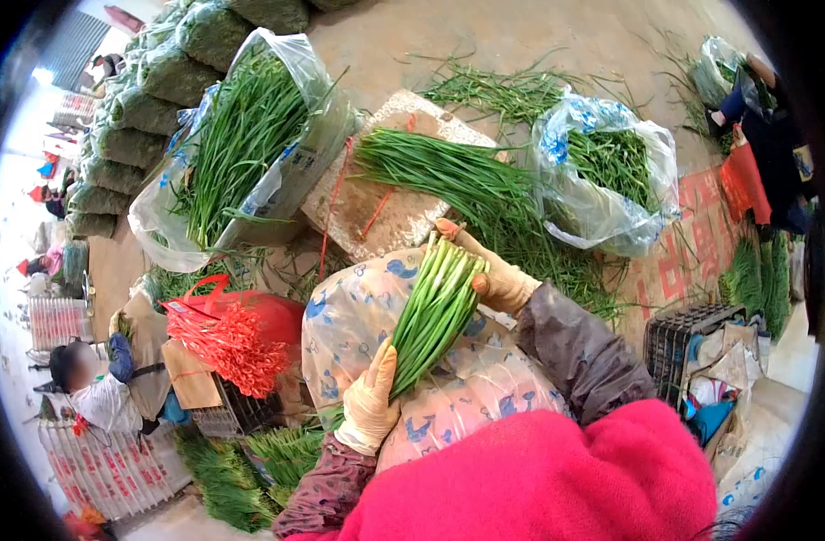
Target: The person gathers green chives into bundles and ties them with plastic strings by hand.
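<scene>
Between gloved fingers [383, 367], green stalks [436, 317]

A brown, dusty-looking floor [602, 41] spreads across the room, littered with green scraps [494, 90]. Toward the right lies a reddish sheet [692, 239] with red printed characters. Bulging, green-filled sacks [128, 149] form a high stack along the upper left, near a grey ribbed panel [77, 43]. White light washes out the far left edge. At the right stands 1 black slatted crate [662, 361].
</scene>
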Demonstrator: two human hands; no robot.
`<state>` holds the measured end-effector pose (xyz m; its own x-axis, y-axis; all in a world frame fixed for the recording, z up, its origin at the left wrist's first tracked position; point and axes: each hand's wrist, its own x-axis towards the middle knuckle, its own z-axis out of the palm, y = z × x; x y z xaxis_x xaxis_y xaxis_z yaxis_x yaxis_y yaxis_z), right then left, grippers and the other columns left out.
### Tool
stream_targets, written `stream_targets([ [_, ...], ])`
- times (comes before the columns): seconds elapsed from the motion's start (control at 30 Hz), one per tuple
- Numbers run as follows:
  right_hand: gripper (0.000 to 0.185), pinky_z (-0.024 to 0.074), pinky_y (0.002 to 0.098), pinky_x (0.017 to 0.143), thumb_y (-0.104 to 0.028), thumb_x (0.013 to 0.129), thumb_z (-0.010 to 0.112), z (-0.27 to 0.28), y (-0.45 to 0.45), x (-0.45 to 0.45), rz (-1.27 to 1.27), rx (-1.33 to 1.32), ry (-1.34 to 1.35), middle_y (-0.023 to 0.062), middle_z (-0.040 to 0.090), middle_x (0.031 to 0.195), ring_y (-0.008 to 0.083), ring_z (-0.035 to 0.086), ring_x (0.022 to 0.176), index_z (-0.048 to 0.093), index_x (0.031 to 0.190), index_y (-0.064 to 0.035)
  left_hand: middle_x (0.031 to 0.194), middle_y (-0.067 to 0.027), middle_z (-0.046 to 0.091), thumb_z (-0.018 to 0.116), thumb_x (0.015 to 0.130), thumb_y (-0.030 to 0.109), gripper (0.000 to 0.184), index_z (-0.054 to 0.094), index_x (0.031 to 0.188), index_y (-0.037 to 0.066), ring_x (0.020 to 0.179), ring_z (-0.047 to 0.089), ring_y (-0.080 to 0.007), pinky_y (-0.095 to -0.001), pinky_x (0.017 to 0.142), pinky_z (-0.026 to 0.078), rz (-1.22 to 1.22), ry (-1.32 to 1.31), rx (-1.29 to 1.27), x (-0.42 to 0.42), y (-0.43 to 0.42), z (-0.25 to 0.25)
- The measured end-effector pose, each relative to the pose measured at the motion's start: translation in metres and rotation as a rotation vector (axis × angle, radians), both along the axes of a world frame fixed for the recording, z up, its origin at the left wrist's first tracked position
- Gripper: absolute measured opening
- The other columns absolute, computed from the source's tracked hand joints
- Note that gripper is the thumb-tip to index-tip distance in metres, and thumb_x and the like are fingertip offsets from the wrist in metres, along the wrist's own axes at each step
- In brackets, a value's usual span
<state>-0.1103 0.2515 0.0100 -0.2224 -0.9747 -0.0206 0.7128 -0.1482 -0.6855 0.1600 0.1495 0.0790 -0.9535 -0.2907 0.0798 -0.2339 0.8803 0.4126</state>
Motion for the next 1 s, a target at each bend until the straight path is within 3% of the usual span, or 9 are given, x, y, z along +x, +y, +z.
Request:
stream_targets([
  [0.2,0.098,0.0420,0.0382,0.100,-0.040,0.072,0.081,0.019,-0.015,0.008,0.008,-0.143,-0.253,0.0044,0.050,0.123,0.0236,0.048,0.120,0.025,0.149,-0.0162,0.133,-0.0196,0.052,0.069,0.071,0.004,0.084,0.030,0.144,0.005,0.114,0.058,-0.0325,-0.0519,0.105,0.027,0.086,-0.139,0.116,-0.002,0.011,0.001],
  [0.27,0.069,0.0499,0.0416,0.092,-0.025,0.077,0.078,0.020,-0.015,0.015,-0.106,-0.078,-0.307,0.0051,0.055,0.113,0.0241,0.057,0.108,0.043,0.134,-0.0082,0.136,-0.0209,0.049,0.068,0.072,0.004,0.083,0.029,0.145,0.006,0.117,0.056,-0.0330,-0.0493,0.106,0.029,0.111,-0.180,0.282,-0.003,0.010,0.001],
  [0.3,0.057,0.0508,0.0398,0.091,-0.013,0.081,0.072,0.011,-0.011,0.015,-0.168,0.026,-0.308,0.0114,0.060,0.114,0.0267,0.061,0.103,0.043,0.129,-0.0023,0.140,-0.0232,0.043,0.066,0.065,-0.006,0.089,0.029,0.145,0.006,0.105,0.061,-0.0376,-0.0378,0.081,0.054,0.037,-0.025,0.123,-0.007,0.009,-0.001],
  [0.4,0.030,0.0549,0.0390,0.082,-0.014,0.084,0.069,0.022,-0.017,0.018,-0.279,0.258,-0.318,0.0105,0.065,0.097,0.0232,0.064,0.091,0.057,0.109,-0.0026,0.145,-0.0237,0.035,0.065,0.069,0.002,0.094,0.016,0.149,0.006,0.123,0.048,-0.0387,-0.0392,0.106,0.037,0.011,-0.252,0.270,-0.006,-0.001,-0.008],
  [0.47,0.017,0.0554,0.0414,0.078,-0.013,0.085,0.067,0.012,-0.019,0.013,-0.275,0.327,-0.256,0.0073,0.064,0.090,0.0232,0.064,0.085,0.060,0.098,-0.0056,0.145,-0.0238,0.034,0.063,0.074,0.006,0.093,0.010,0.150,0.009,0.121,0.050,-0.0396,-0.0380,0.101,0.041,0.047,-0.325,0.468,-0.011,-0.008,-0.014],
  [0.67,0.022,0.0529,0.0375,0.062,-0.029,0.088,0.067,0.026,-0.035,-0.035,-0.525,0.124,-0.229,-0.0027,0.056,0.076,0.0202,0.061,0.067,0.055,0.094,-0.0116,0.142,-0.0231,0.037,0.062,0.077,0.008,0.092,0.008,0.151,0.013,0.120,0.050,-0.0399,-0.0383,0.098,0.043,0.101,-0.361,0.564,-0.016,-0.017,0.007],
  [0.77,0.025,0.0506,0.0314,0.061,-0.033,0.093,0.057,0.088,-0.019,-0.103,-0.847,0.115,0.208,0.0030,0.058,0.070,0.0166,0.058,0.059,0.057,0.095,-0.0085,0.136,-0.0238,0.045,0.064,0.078,0.011,0.091,0.009,0.151,0.011,0.121,0.049,-0.0384,-0.0392,0.097,0.042,0.119,-0.407,0.480,-0.004,-0.028,-0.004],
  [0.87,0.021,0.0505,0.0292,0.062,-0.026,0.096,0.054,0.128,0.018,-0.199,-1.111,0.018,0.506,0.0029,0.060,0.078,0.0130,0.059,0.069,0.058,0.103,-0.0070,0.130,-0.0257,0.049,0.065,0.080,0.014,0.088,0.013,0.150,0.009,0.120,0.050,-0.0382,-0.0395,0.095,0.042,0.120,-0.430,0.540,0.005,-0.049,-0.009],
  [1.0,0.010,0.0498,0.0271,0.066,-0.010,0.090,0.062,0.219,0.012,-0.173,-0.910,-0.131,0.564,0.0018,0.062,0.086,0.0112,0.057,0.077,0.061,0.101,-0.0080,0.138,-0.0286,0.042,0.070,0.079,0.019,0.089,0.016,0.148,0.005,0.127,0.044,-0.0364,-0.0374,0.100,0.039,0.164,-0.430,0.565,-0.027,-0.063,0.051],
])
